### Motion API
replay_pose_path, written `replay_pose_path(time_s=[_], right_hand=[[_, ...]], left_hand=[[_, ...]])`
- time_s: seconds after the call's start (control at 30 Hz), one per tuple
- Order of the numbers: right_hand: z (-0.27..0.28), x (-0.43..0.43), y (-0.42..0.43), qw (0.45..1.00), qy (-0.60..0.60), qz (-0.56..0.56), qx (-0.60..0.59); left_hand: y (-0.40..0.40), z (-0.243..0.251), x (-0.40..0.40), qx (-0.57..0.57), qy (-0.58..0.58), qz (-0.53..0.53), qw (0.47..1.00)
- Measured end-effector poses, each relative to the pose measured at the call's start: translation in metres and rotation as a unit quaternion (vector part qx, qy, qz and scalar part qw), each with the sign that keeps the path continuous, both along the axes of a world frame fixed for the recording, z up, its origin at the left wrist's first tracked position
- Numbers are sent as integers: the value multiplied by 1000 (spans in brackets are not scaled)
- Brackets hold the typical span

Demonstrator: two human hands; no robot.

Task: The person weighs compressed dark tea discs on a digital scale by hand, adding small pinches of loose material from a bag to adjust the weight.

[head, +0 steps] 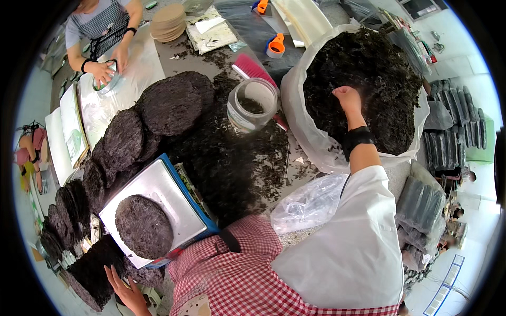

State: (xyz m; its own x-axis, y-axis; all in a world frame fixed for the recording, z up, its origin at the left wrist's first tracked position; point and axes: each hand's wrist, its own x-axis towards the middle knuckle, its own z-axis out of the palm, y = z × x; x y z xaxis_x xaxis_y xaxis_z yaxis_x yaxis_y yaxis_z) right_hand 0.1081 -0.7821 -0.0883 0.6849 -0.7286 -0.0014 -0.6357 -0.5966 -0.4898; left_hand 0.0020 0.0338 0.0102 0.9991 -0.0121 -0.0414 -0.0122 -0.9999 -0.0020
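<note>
My right hand [348, 99] is over a large white plastic-lined container [294, 98] heaped with loose dark dried seaweed [379, 67]. Its fingertips are pinched together against the seaweed. At the lower left, my left hand [127, 291] has its fingers apart, beside upright dark pressed seaweed discs [93, 272] whose edge the fingertips meet or overlap. One round seaweed disc [144, 227] lies flat on the metal pan of a blue-sided weighing scale [174, 201], close in front of me. More discs [172, 104] are stacked in a curved row beyond the scale.
A clear plastic jar [253, 104] stands mid-table beside a pink-bristled brush [255, 69]. A clear plastic bag [308, 201] lies near my right arm. Across the table, a co-worker [104, 35] presses a round ring mould [106, 81]. Tape dispensers [275, 46] and round boards [168, 21] sit at the back.
</note>
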Motion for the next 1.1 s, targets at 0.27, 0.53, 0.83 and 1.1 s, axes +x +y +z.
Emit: replay_pose_path(time_s=[0.27, 0.53, 0.83, 1.1], right_hand=[[71, 7, 66, 953, -218, 87, 191], [82, 70, 181, 956, -41, 287, -38], [94, 72, 170, 958, -14, 287, -11], [51, 49, -20, 980, -57, 148, -118]], left_hand=[[-5, -3, 8, -5, -4, -17, 1000], [-7, 7, -2, -7, -10, 6, 1000], [-7, 7, -13, 10, -4, 44, 999], [-6, 0, 10, 17, -2, -5, 1000]])
